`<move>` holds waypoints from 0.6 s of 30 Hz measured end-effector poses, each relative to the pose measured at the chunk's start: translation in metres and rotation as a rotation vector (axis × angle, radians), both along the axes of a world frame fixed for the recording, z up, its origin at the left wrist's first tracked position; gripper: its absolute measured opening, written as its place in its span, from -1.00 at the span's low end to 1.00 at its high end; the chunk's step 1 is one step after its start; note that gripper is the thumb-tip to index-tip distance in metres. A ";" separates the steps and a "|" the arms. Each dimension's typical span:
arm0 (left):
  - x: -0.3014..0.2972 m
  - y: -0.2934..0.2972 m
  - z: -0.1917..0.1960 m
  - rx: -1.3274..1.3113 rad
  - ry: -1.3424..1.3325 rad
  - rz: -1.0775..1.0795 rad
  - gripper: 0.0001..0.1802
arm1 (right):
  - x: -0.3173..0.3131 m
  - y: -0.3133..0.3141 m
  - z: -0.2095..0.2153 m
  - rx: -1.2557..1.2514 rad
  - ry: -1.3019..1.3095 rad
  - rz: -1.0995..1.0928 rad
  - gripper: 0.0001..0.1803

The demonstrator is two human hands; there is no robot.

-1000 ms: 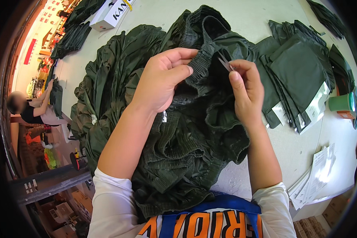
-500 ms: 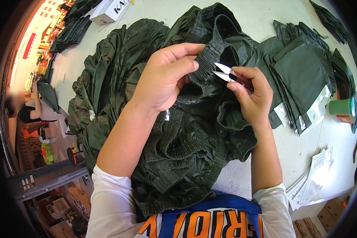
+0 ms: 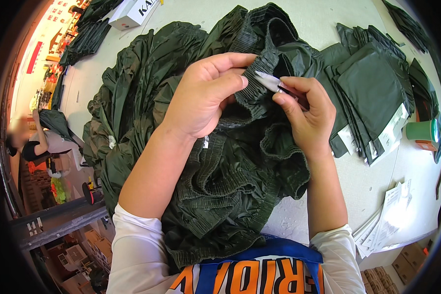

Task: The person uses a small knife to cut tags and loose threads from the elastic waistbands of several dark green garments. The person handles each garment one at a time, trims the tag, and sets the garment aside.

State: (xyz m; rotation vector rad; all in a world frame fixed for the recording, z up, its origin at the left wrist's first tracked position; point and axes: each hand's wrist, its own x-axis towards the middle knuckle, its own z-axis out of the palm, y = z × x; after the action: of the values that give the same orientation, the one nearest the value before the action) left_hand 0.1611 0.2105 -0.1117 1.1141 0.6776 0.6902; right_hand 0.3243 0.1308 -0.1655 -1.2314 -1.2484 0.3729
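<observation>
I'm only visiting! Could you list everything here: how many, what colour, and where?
garment pile: one, dark green, centre
snips: one pair, silver blades, in the right hand
folded garments: one stack, dark green, right
other garments: several, dark, upper left and far right
sheets: several, white, lower right
cup: one, green, right edge
box: one, white, upper left
table: one, pale, beneath the pile
cartons: several, brown, lower right corner
co-worker: one, dark top, far left
sleeves: two, white, lower edge
left hand: one, bare, pinching the pile's elastic edge
right hand: one, bare, right of centre
</observation>
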 end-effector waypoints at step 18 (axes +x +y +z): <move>0.004 -0.005 0.002 0.008 0.003 -0.008 -0.60 | 0.003 0.001 -0.008 -0.029 0.433 0.124 -0.62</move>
State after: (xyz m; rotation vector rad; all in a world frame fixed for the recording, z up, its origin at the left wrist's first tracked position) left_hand 0.1652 0.2057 -0.1092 1.1253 0.6730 0.6853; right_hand 0.3269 0.1317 -0.1734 -1.0296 -0.9473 0.7106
